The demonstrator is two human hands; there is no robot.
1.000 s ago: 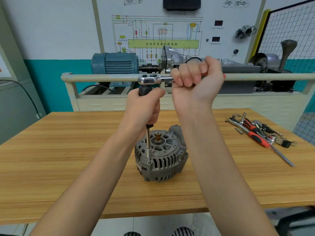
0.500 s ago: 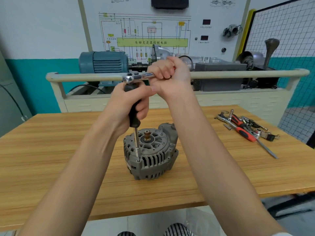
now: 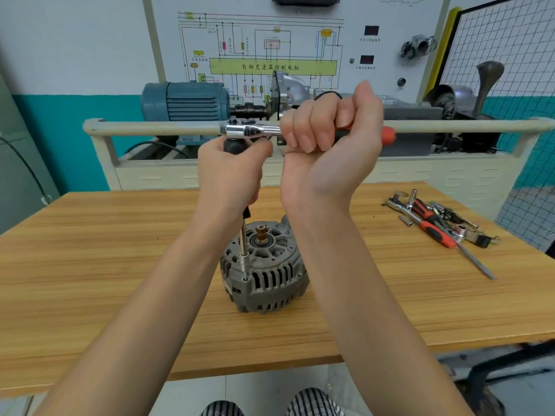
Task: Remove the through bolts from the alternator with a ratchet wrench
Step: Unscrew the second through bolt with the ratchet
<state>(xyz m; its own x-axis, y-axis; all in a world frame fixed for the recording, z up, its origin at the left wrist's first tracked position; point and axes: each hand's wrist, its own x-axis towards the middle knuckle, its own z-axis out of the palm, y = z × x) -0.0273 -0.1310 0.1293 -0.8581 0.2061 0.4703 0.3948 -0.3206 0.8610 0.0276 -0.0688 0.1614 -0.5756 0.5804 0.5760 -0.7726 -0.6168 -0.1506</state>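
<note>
1. Two hands gripped one tool: right hand point(image 3: 330, 136) wrapped tight round ratchet wrench point(image 3: 255, 131) handle, handle lying horiz., pointing right.
2. Left hand point(image 3: 231, 172) curled round black extension point(image 3: 244, 247) just under ratchet head, shaft vert.
3. Straight below, socket sat on bolt at alternator point(image 3: 264, 265) rim, mid-table point(image 3: 90, 250).
4. Swing prob. pivots abt that vert. axis.

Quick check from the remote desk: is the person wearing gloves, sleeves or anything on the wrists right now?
No. The left hand and right hand are bare, with no gloves, rings, watch or bands visible. Both forearms are uncovered up to the frame edge, so no sleeves show. The only clothing in view is black-and-white checked fabric at the bottom edge.
</note>
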